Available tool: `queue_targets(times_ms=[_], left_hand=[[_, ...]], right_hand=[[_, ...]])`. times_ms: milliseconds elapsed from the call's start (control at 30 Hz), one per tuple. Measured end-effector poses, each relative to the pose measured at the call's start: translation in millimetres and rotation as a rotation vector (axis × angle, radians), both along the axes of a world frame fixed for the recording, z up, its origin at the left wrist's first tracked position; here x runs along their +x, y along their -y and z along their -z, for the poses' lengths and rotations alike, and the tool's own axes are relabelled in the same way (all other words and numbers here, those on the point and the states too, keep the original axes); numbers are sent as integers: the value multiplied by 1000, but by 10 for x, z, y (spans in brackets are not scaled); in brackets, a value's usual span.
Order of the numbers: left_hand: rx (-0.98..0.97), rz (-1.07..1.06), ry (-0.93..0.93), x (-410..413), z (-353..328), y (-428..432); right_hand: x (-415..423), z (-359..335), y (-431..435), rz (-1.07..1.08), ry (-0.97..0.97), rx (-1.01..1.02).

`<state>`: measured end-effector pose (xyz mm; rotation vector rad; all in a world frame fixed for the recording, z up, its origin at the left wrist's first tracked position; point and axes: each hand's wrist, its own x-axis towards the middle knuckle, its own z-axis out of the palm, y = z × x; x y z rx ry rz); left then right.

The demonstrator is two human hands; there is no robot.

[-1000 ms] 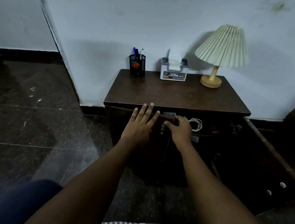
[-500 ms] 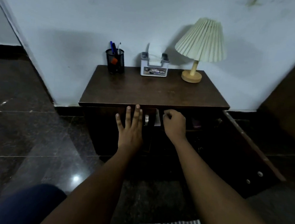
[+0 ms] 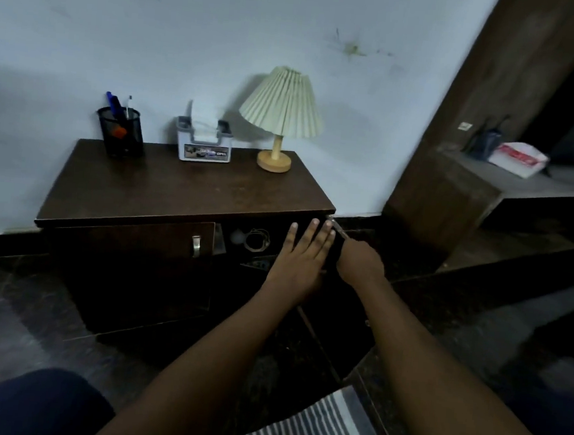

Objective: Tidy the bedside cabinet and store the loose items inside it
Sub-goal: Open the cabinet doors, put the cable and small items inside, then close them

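Observation:
The dark wooden bedside cabinet [image 3: 185, 188] stands against the wall. Its left door [image 3: 130, 267] is closed, with a metal handle [image 3: 196, 245]. The right door [image 3: 341, 233] hangs open and shows edge-on. My left hand [image 3: 305, 256] lies flat with straight fingers against the door's inner face. My right hand [image 3: 361, 262] curls round the door's upper edge from the other side. In the open compartment I see a coiled cable [image 3: 256, 239] and a pale round thing [image 3: 237, 237]; the rest is too dark to make out.
On the cabinet top stand a black mesh pen holder [image 3: 122, 132], a tissue box [image 3: 205, 144] and a pleated lamp [image 3: 279, 120]. At the right, a dark ledge [image 3: 480, 184] carries a white packet [image 3: 518, 158]. A striped rug [image 3: 314, 425] lies near my knee [image 3: 23, 402].
Both hands have left the left door, which is now closed, and moved right to the open right door. The view has swung right, so the cabinet sits further left.

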<state>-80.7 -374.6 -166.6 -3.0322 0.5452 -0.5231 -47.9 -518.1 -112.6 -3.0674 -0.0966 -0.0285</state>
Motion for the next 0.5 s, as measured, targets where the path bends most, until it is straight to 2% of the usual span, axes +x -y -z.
queue_targets(times_ms=[67, 233, 367, 500], left_hand=[[-14, 30, -34, 7, -53, 91], [-102, 48, -162, -16, -161, -27], [-147, -32, -317, -71, -215, -347], [-119, -142, -312, -164, -138, -748]], right_hand=[[25, -88, -16, -25, -24, 40], [168, -104, -61, 25, -84, 325], [86, 85, -427, 113, -67, 723], [123, 422, -791, 238, -39, 1121]])
